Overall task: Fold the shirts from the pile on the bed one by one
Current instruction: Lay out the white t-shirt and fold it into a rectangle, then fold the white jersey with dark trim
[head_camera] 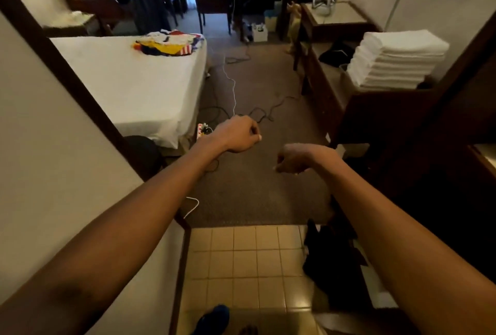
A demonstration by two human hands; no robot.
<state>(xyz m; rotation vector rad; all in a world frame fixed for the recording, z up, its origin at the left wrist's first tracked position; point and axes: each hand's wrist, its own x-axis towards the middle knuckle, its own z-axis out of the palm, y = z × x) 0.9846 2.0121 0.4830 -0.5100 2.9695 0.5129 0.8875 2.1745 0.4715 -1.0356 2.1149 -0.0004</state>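
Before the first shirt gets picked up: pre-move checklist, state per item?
1. Left hand free: ok, fingers curled, holding nothing.
2. Right hand free: ok, same.
3. Shirt pile present: ok, at the far end of the bed.
4. Pile within reach: not ok, both hands are over the carpet, well short of it.
5. Walkway clear: not ok, cables cross the carpet, power strip by the bed corner.
6. Folding space: ok, the bed is bare in front of the pile.
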